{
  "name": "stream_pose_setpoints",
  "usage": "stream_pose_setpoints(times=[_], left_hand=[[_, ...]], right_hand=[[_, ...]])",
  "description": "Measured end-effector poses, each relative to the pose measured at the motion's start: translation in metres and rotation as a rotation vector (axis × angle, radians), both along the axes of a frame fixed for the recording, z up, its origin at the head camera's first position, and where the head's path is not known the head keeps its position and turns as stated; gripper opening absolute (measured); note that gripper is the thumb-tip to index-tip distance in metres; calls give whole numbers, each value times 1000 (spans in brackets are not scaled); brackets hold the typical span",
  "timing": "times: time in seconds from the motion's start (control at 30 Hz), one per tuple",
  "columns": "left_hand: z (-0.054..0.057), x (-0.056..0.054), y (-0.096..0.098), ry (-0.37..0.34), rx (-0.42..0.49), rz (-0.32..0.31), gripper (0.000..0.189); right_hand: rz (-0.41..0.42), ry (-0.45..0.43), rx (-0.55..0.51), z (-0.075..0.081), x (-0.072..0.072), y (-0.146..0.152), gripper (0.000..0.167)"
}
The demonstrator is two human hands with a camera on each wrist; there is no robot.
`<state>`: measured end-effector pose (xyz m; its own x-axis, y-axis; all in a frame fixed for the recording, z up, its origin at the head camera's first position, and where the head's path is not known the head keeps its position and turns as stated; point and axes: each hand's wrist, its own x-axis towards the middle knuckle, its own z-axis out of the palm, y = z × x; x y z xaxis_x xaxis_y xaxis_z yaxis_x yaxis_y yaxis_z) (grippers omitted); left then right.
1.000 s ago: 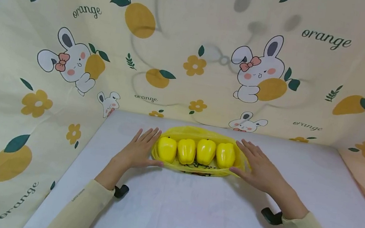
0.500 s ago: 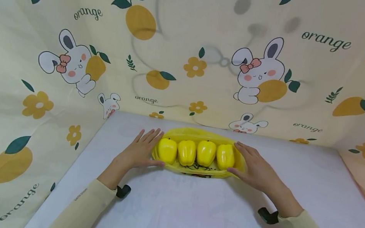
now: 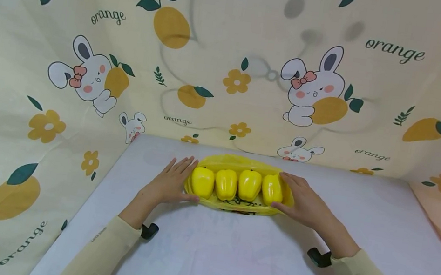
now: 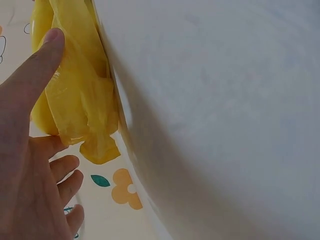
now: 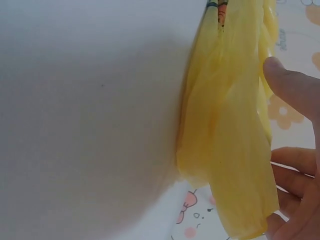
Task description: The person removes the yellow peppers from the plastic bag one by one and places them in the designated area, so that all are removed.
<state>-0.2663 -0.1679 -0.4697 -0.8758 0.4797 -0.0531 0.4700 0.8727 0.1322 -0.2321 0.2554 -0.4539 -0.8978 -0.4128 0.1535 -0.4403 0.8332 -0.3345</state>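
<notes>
Several glossy yellow bell peppers (image 3: 225, 185) stand in a row inside a thin yellow plastic bag (image 3: 230, 160) in the head view. The bag's mouth is spread wide, and dark print shows on it under the peppers. At the bag's left end is my left hand (image 3: 169, 185), fingers extended, thumb (image 4: 50, 50) by the near edge. My right hand (image 3: 307, 205) spans the right end likewise, its fingertips at the far side of the rightmost pepper. In the right wrist view, loose bag film (image 5: 230, 130) hangs beside that hand's fingers. Whether the fingers press the peppers cannot be told.
Beneath the bag lies a white tabletop (image 3: 212, 254). A cream curtain (image 3: 220, 15) printed with rabbits and oranges stands behind it and along both sides. Each wrist wears a small black camera mount (image 3: 149, 231).
My right hand has slid left toward the rightmost pepper, and the bag's right end has drawn in with it. The left hand has shifted only slightly; the peppers stay in their row.
</notes>
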Motion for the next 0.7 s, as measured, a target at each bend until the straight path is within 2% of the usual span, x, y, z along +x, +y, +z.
stream_pose_setpoints(times=[0.5, 0.7], left_hand=[[4, 2, 3, -18, 15, -22, 122], [2, 1, 3, -24, 15, -20, 122]], right_hand=[[-16, -29, 4, -4, -4, 0, 100], [-23, -24, 6, -7, -8, -1, 102]])
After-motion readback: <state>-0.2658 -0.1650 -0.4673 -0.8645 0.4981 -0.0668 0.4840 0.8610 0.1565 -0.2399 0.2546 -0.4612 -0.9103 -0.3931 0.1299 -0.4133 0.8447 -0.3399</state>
